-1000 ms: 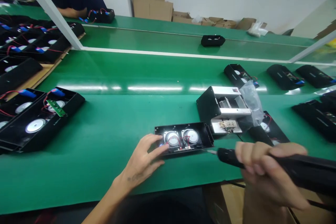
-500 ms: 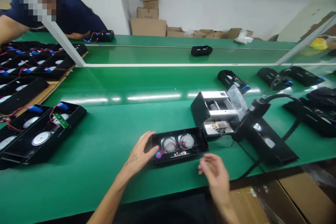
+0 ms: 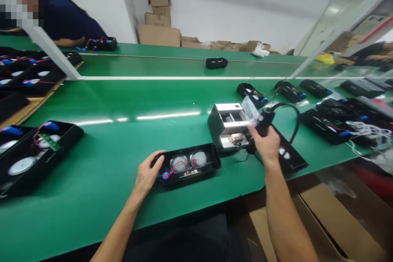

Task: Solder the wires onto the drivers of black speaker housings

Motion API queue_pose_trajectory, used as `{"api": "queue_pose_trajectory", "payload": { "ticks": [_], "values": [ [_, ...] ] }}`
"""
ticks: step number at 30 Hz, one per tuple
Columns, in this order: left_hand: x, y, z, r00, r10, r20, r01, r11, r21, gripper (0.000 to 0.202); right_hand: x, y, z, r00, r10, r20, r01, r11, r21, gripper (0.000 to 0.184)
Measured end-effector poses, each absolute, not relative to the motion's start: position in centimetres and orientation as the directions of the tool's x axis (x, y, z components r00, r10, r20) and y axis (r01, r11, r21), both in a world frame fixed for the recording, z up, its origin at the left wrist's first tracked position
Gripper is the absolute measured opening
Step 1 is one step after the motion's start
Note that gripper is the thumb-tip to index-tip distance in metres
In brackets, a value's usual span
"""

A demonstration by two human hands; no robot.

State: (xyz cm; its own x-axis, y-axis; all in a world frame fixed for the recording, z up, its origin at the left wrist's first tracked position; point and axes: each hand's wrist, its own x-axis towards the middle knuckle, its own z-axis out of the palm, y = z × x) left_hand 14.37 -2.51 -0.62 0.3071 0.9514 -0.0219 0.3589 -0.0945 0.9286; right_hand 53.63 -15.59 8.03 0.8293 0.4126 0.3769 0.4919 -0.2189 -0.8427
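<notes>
The open black speaker housing (image 3: 187,164) lay on the green bench mat (image 3: 123,155), near the front edge and directly before the person. Its long axis ran left to right, the right end tilted slightly away from the person, and the open face pointed up, showing two round speaker drivers (image 3: 189,159) side by side, red wires and a blue part at the lower left corner. The left hand (image 3: 147,174) rested at the housing's left end, forearm reaching in from the lower left, fingers loosely curled over the end wall and touching it; they steadied rather than clenched it. The right hand (image 3: 266,143) was raised to the right of the housing, arm extended forward, fingers closed around the black handle of an electric screwdriver (image 3: 260,129), whose cable looped up and over to the right. Just beyond the housing's right end stood a small black-and-silver screw dispenser box (image 3: 229,125), with a clear plastic bag (image 3: 249,108) beside it. Another black housing (image 3: 288,157) lay under the right hand, near the front edge. Open mat lay to the left of the housing, as far as a group of open housings (image 3: 33,155) at the left edge. Further housings (image 3: 325,125) lay to the right. A person in a dark sleeve (image 3: 66,20) worked at the far left.
</notes>
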Motion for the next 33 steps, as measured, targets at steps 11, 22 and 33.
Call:
{"api": "queue_pose_trajectory", "payload": {
  "ticks": [11,22,33],
  "values": [
    [15.4,-3.5,-0.6,0.259,0.964,0.061,0.358,-0.155,0.921,0.036,37.2,-17.5,14.1,0.542,0.626,0.561,-0.021,0.677,-0.736,0.019],
    [15.7,-3.0,-0.4,0.225,0.974,-0.012,0.382,-0.077,0.921,0.032,31.4,-11.0,8.8,0.313,0.835,0.453,-0.142,0.512,-0.847,0.012],
    [15.6,-3.0,-0.3,0.246,0.969,-0.006,0.383,-0.092,0.919,0.033,30.2,-10.5,6.9,0.292,0.836,0.464,-0.202,0.528,-0.825,0.011]
  ]
}}
